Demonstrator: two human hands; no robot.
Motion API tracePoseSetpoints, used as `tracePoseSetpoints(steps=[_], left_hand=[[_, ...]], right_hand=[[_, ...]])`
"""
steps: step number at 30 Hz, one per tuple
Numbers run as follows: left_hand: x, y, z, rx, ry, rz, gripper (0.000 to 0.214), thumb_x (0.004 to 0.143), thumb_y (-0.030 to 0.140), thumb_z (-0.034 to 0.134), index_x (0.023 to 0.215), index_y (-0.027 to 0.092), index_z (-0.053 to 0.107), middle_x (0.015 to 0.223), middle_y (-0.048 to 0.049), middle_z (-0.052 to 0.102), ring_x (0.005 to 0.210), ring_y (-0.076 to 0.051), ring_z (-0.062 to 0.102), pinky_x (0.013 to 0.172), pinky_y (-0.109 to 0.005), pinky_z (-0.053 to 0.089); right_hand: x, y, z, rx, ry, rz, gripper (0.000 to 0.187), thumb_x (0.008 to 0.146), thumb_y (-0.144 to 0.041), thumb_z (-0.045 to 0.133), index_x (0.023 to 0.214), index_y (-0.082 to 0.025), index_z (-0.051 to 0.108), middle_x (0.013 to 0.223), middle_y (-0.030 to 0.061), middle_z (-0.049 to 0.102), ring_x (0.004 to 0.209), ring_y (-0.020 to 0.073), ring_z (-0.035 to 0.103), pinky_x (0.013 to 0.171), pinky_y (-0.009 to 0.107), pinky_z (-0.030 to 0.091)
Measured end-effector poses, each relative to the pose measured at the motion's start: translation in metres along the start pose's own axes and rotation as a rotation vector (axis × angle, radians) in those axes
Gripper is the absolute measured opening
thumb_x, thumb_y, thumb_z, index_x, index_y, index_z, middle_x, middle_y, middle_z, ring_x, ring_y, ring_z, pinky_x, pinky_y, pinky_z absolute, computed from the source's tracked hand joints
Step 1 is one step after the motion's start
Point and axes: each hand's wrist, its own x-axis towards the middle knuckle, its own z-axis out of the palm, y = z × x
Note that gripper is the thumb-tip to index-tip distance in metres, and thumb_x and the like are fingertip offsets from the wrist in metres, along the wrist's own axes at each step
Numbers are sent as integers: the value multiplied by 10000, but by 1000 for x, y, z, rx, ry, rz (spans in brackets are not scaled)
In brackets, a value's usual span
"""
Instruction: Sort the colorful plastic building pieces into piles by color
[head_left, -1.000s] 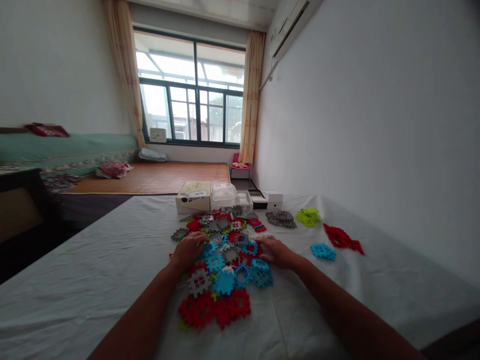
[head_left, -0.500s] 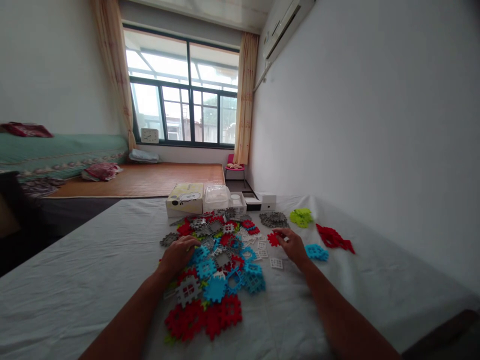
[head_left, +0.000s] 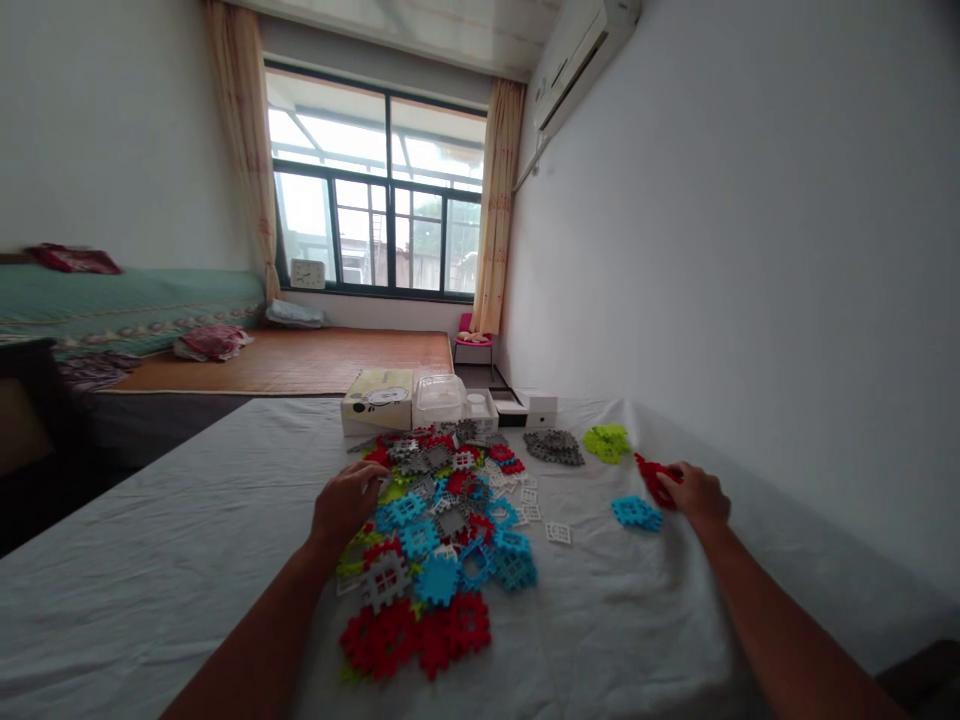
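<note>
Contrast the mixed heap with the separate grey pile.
The heap mixes several colours; the grey pile is all grey. The heap spreads wide; the grey pile is compact. The left hand is at the heap, no hand at the grey pile. Both lie on the cloth.

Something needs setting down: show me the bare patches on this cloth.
Bare cloth lies left of the left hand, and nearer, between the mixed pile and right forearm. Crowded: the pile and the boxes beyond it.

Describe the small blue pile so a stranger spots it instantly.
On the cloth-covered table, look right of the big mixed heap. Just left of the right hand sits the small blue pile, its colour unlike the lime pile or grey pile.
</note>
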Motion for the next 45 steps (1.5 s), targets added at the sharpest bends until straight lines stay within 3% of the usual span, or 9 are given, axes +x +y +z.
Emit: tracePoseSetpoints(steps=[3,6,12,18,25,31,35,40,45], left_hand=[[-1,-3,0,39,8,-55,262,833,228,449,900,279,696,1006,1,705,963,-203,621,833,-286,470],[-1,-9,1,50,60,-167,254,823,230,462,904,260,701,981,-18,715,970,-213,616,851,-297,470],[0,-16,16,-180,-64,-251,312,825,331,484,1008,188,693,1036,-68,706,980,-212,627,900,-316,465],[1,-9,25,-457,11,-183,402,835,442,470,1040,168,681,1033,-83,689,943,-213,643,839,-330,506],[1,-9,24,-397,43,-220,328,823,380,468,965,203,704,1008,-50,712,930,-207,658,831,-310,512],[2,-11,20,-327,71,-244,330,813,371,455,947,206,707,993,-44,724,924,-216,665,816,-307,515],[2,-9,15,-234,55,-222,326,812,363,444,945,216,702,1010,-45,717,930,-216,660,839,-309,504],[3,-6,14,-167,37,-153,316,814,356,436,944,222,690,1010,-52,708,962,-218,644,885,-325,484],[3,-5,17,-157,24,-122,336,832,359,407,960,216,683,1011,-60,698,966,-225,638,889,-337,477]], right_hand=[[-7,-29,-6,-8,-12,-41,371,776,-523,563,982,-237,678,1052,126,650,1027,353,528,756,482,453],[-16,-79,-13,167,-89,-271,311,837,-383,502,1001,-177,666,1078,151,652,1045,320,549,849,484,441],[-96,-195,-38,602,-728,-879,320,824,-450,566,1011,-214,674,933,54,703,806,188,639,734,307,507],[-165,-246,-45,673,-897,-1259,686,602,-453,793,1235,-285,589,1251,69,583,1142,254,520,984,384,415],[-168,-237,-5,809,-683,-967,432,730,-392,722,1129,-247,642,1184,86,626,1129,245,544,965,406,432],[-166,-237,-13,887,-544,-889,377,737,-396,710,1077,-247,641,1090,61,627,986,199,594,874,345,477],[-140,-223,-15,788,-388,-785,373,754,-409,674,1080,-233,625,1042,59,641,928,200,598,850,352,478],[-93,-137,-13,389,-213,-565,498,724,-371,635,1193,-218,570,1145,97,621,1067,268,555,895,417,454],[-75,-35,-12,89,-199,-380,479,657,-333,634,1125,-234,618,1171,123,621,1072,388,541,755,526,486]])
